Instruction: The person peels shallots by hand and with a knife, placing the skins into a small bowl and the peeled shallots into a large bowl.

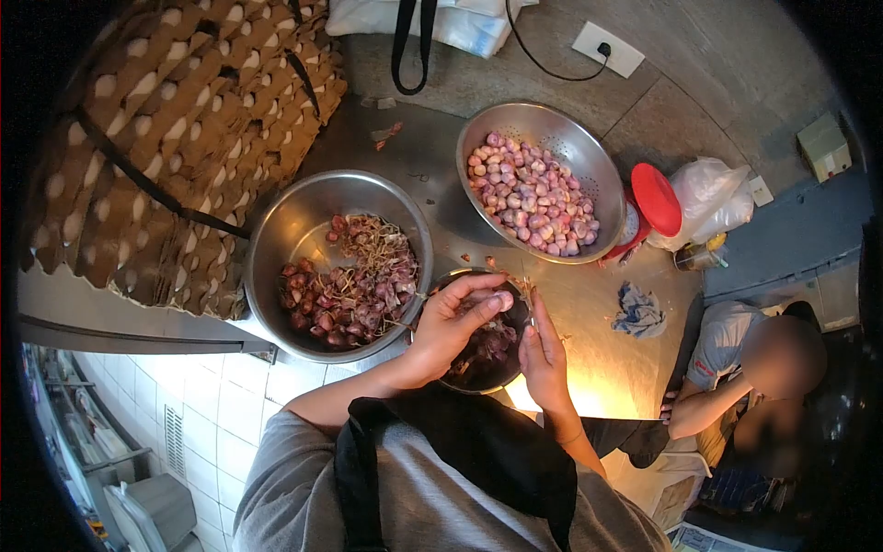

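Note:
My left hand [451,322] pinches a pinkish shallot [503,300] between thumb and fingers, above a small dark bowl [480,387] that holds purplish skins [492,342]. Close by on the right is my right hand [546,359], its fingers together and pointing up. Something thin, with a brownish scrap of skin at its tip, shows by those fingers; too little is visible to name it. To the left, a large steel bowl [265,247] contains unpeeled shallots [317,308] with dry, stringy roots and stems. Peeled pink-purple shallots [538,198] fill part of a steel colander [598,166] behind my hands.
Egg trays [184,129] tied with black straps stand at the left. Right of the colander are a red-topped scale [656,201], a plastic bag [708,193] and a crumpled cloth [639,311]. Another person [722,345] sits at the right. Skin scraps lie on the steel table [589,285].

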Motion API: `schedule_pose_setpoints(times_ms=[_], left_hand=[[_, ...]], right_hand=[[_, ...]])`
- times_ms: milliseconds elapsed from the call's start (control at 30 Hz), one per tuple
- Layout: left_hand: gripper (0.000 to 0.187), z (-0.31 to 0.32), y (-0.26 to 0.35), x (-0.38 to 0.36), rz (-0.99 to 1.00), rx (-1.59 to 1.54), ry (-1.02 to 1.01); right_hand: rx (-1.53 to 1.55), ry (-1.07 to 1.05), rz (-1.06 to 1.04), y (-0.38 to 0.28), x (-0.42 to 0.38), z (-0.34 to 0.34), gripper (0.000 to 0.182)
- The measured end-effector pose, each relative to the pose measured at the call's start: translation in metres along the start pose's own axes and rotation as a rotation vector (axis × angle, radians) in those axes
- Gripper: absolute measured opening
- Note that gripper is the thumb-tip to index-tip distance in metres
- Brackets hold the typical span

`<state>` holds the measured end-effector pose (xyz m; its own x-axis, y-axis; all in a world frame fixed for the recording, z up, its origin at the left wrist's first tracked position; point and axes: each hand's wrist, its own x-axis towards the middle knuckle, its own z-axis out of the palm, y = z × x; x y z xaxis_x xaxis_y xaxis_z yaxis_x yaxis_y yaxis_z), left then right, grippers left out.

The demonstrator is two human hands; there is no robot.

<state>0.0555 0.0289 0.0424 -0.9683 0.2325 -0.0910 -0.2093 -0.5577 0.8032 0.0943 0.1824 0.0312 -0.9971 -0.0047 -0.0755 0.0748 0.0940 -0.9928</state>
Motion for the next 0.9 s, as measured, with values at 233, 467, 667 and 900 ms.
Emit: schedule_pose_setpoints(times_ms=[233,467,667,900], left_hand=[[0.027,0.032,0.013,0.062,0.438,0.287,0.103],[0.052,0.05,0.045,0.102,0.595,0.776,0.166],[0.029,-0.064,0.088,0.115,0.38,1.131,-0.03],[0.026,-0.209,0.06,0.078,0.01,1.677,0.024]], right_hand=[[0.06,-0.002,0.097,0.009,-0.002,-0.001,0.043],[0.079,-0.031,0.124,0.003,-0.003,-0.003,0.043],[0.063,-0.056,0.086,0.002,0.001,-0.003,0.043],[0.149,-0.072,0.115,0.005,0.001,-0.005,0.041]])
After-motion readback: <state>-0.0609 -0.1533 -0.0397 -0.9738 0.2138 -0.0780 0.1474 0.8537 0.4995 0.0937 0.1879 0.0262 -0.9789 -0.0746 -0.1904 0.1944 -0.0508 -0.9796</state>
